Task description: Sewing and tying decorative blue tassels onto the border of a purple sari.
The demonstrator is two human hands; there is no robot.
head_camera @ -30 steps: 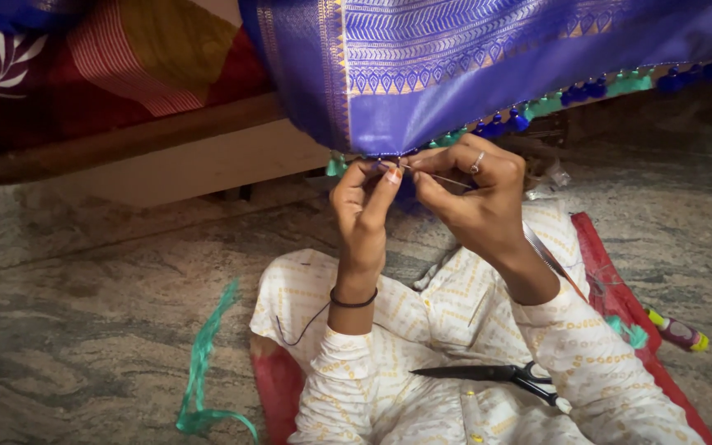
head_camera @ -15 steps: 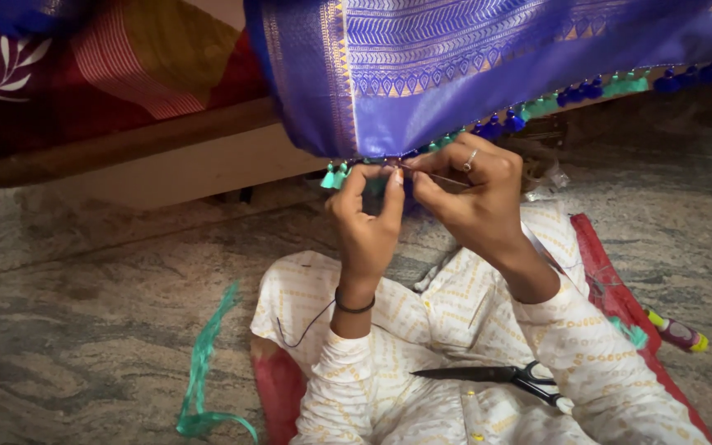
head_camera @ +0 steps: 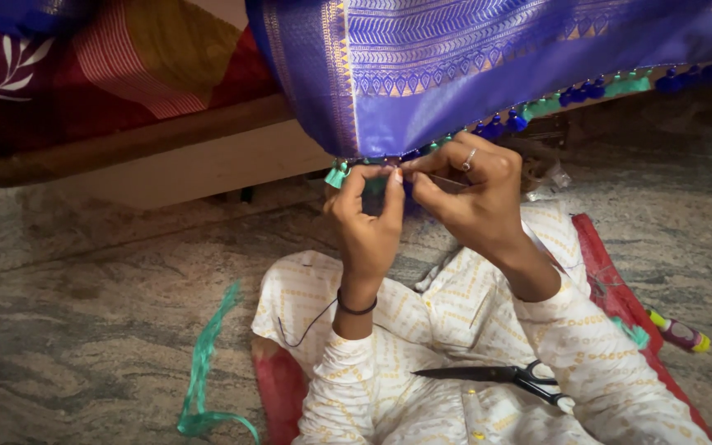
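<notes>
Pinching the purple cloth (head_camera: 471, 74) hem, left hand (head_camera: 368, 227) and right hand (head_camera: 475, 202) have fingers clamped on it beside 1 green tassel (head_camera: 337, 175); tassels line the edge rightward, suggesting tasselling is nearly finished.

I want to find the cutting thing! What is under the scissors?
The scissors lie on the person's lap, on cream cloth with a yellow print. A red mat shows at the sides. What lies right beneath the blades is covered.

Scissors (head_camera: 504, 377) on lap, green ribbon (head_camera: 203, 371)
</notes>
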